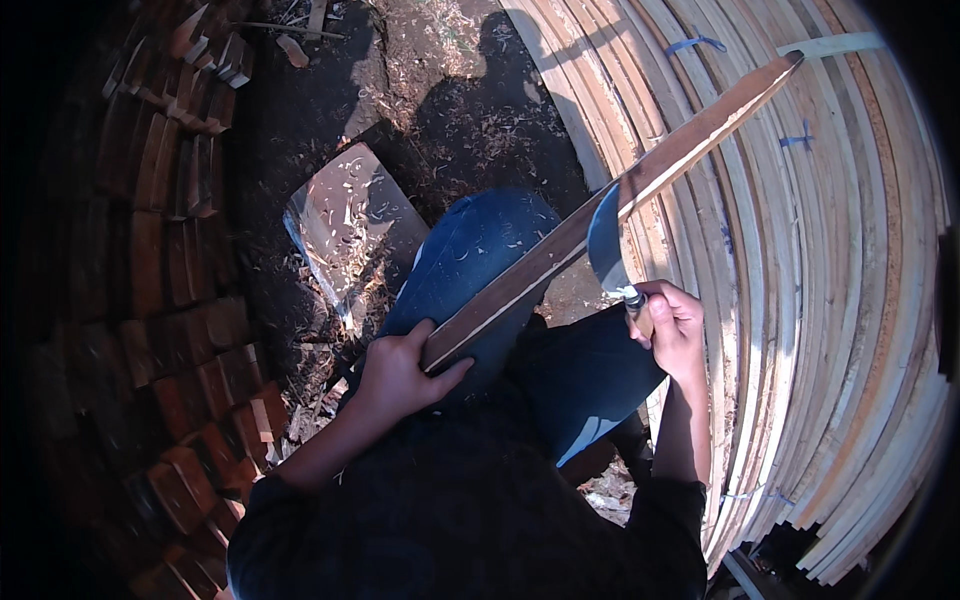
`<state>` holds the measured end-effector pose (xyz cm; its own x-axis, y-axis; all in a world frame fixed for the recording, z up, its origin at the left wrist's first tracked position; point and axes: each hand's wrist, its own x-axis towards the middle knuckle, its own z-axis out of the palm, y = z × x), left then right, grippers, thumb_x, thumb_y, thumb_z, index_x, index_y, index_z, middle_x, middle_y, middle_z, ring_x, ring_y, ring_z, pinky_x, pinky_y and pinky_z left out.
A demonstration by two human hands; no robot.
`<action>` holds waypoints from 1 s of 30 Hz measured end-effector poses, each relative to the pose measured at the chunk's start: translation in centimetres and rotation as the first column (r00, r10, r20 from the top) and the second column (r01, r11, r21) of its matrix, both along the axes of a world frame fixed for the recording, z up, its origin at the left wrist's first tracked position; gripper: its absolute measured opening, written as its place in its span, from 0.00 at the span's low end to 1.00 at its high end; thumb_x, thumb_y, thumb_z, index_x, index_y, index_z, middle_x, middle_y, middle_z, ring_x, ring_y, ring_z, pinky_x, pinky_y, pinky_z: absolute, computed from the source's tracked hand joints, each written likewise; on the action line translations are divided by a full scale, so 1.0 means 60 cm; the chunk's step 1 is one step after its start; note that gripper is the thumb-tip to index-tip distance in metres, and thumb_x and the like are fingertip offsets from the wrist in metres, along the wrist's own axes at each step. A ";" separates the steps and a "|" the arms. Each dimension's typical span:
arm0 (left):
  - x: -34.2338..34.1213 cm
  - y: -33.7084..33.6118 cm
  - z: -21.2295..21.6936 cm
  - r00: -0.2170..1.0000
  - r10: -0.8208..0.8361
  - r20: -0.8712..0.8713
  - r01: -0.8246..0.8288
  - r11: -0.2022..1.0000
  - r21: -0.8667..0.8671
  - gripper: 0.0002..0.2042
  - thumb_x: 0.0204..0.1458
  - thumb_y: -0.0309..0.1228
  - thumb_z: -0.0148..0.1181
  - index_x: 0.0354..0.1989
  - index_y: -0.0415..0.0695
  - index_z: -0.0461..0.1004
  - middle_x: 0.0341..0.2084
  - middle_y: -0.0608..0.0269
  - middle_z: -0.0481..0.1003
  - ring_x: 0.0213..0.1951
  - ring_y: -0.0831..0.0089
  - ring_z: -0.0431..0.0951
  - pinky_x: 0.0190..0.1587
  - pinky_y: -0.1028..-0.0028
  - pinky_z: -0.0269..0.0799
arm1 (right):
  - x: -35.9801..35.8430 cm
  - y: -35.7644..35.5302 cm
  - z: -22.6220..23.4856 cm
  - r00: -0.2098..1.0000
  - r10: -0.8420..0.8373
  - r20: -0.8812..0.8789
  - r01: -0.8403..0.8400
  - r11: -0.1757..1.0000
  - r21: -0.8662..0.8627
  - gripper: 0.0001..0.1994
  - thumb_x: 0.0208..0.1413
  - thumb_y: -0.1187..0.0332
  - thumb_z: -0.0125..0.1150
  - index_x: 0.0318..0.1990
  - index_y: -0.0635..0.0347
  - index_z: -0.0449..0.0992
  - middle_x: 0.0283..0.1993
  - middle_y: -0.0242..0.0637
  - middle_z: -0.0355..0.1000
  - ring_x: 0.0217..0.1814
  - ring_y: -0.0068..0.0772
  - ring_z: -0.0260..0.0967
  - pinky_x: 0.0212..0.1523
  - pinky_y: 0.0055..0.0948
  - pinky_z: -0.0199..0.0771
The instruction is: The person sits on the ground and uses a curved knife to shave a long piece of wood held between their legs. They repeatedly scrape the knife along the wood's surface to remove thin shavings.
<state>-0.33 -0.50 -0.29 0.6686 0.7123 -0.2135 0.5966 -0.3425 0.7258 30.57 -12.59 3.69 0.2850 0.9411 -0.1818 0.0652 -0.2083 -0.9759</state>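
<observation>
Head view: left hand [400, 375] is gripping the long, stiff brown-and-pale wooden slat [600, 215] at its near end; right hand [672, 325] is clenching a curved steel blade [606, 240] at three o'clock, looking light, sharp.

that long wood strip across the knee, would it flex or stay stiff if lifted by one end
The long wood strip looks thin for its length, so it would probably bow and feel light. The left hand grips its near end while the right hand holds a knife against it.

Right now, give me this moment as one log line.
left hand: grips wooden strip lower end | right hand: holds curved knife, blade on strip | strip across knee
</observation>
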 end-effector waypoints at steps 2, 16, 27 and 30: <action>-0.003 -0.002 0.000 0.999 -0.011 -0.050 0.010 1.000 -0.026 0.23 0.39 0.45 0.72 0.34 0.39 0.73 0.16 0.51 0.75 0.21 0.55 0.80 0.27 0.64 0.77 | 0.008 -0.014 0.006 0.950 -0.296 -0.103 0.301 0.953 0.036 0.24 0.69 0.53 0.40 0.44 0.70 0.72 0.17 0.34 0.64 0.15 0.18 0.57 0.16 0.18 0.54; -0.100 -0.003 0.050 0.992 -0.045 -0.121 0.035 0.996 -0.080 0.38 0.44 0.38 0.70 0.60 0.34 0.57 0.47 0.39 0.71 0.52 0.46 0.72 0.55 0.59 0.68 | -0.186 -0.023 -0.097 0.851 -0.484 -0.204 0.514 0.847 0.135 0.10 0.60 0.74 0.57 0.45 0.62 0.62 0.29 0.30 0.66 0.24 0.13 0.59 0.26 0.16 0.62; -0.137 0.004 0.030 0.982 -0.116 0.148 0.134 0.984 -0.119 0.28 0.40 0.29 0.74 0.52 0.39 0.72 0.37 0.54 0.75 0.38 0.62 0.77 0.42 0.67 0.73 | -0.204 -0.041 -0.089 0.950 -0.294 0.104 0.280 0.951 0.130 0.06 0.58 0.75 0.58 0.42 0.66 0.73 0.24 0.27 0.67 0.25 0.12 0.60 0.28 0.17 0.61; -0.094 -0.007 0.025 0.986 -0.136 0.098 0.149 0.980 -0.135 0.24 0.39 0.29 0.73 0.47 0.38 0.73 0.34 0.55 0.73 0.36 0.62 0.76 0.38 0.68 0.73 | -0.198 -0.050 -0.093 0.934 -0.357 0.004 0.354 0.927 0.119 0.07 0.57 0.75 0.58 0.43 0.66 0.72 0.25 0.29 0.69 0.25 0.14 0.61 0.29 0.18 0.64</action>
